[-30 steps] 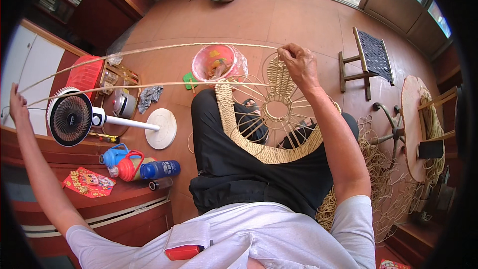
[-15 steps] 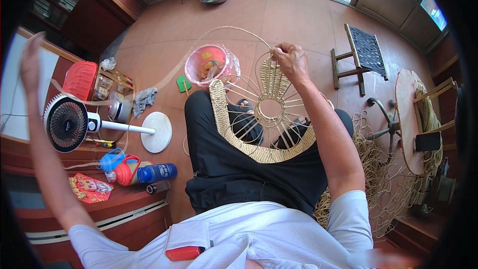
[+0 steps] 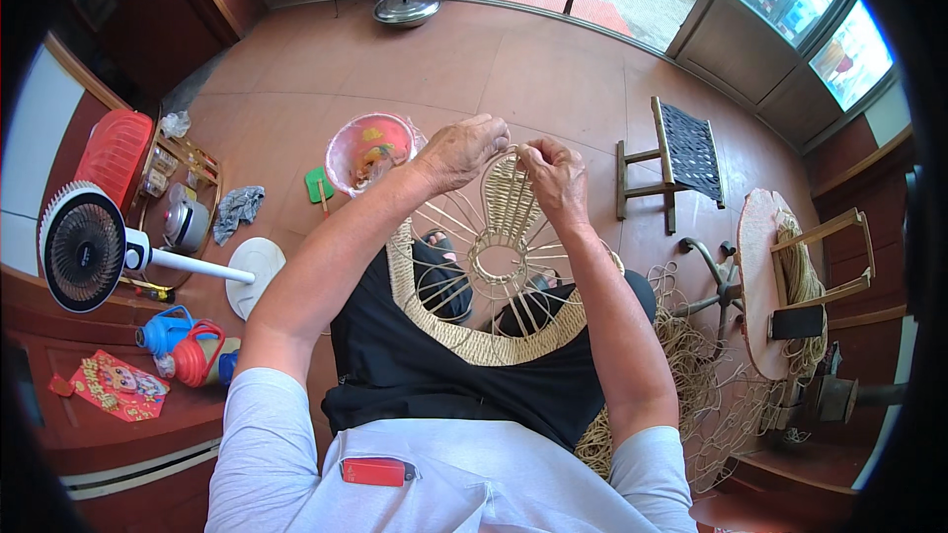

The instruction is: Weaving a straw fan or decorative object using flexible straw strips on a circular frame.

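Home weaving workshop, wicker frame [image 3: 494, 266], fan [image 3: 84, 247], stool [image 3: 681, 153]

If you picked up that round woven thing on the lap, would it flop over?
Probably not. The woven frame has spokes and a ring that keep their shape, so it looks stiff. Mostly open gaps, so likely light. Loose strand ends might bend.
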A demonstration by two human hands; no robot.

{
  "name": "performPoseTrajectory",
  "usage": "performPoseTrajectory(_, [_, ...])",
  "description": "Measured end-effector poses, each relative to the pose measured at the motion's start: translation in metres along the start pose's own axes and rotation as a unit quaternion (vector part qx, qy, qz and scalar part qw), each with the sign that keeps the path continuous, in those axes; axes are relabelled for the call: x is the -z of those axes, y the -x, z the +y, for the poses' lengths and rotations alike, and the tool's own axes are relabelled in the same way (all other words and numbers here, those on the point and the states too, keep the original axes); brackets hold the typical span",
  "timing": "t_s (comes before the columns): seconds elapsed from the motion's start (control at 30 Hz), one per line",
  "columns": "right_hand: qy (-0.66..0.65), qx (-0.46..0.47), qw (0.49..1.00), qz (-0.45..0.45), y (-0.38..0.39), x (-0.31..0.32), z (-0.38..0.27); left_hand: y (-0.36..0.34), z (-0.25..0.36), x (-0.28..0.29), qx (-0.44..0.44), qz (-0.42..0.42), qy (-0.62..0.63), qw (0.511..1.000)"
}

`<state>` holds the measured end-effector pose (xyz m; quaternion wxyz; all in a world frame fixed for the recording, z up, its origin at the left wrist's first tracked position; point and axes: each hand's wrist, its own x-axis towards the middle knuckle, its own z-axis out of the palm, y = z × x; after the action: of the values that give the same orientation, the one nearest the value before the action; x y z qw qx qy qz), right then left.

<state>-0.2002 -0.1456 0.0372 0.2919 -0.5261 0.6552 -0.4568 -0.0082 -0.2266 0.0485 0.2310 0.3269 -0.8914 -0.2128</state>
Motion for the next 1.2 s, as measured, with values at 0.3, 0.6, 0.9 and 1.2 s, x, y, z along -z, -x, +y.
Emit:
performPoseTrajectory(0.3, [-0.024,0.005,1.0,-0.001,0.001,0.0,-0.001,-0.01,-0.008,0.011,0.083,-0.107,0.155,0.979])
performPoseTrajectory(0.6, [-0.014,0.012,1.0,0.004,0.004,-0.002,-0.006,-0.031,-0.008,-0.001,-0.133,0.075,-0.141,0.978])
performPoseTrajectory(0.9, [-0.054,-0.013,0.998,-0.009,0.01,-0.001,0.003,0.007,-0.052,-0.029,0.207,-0.249,0.5,0.803])
performPoseTrajectory(1.2, [-0.108,-0.005,0.994,-0.033,0.149,0.0,0.016,0.005,-0.061,-0.036,0.285,-0.424,0.47,0.72])
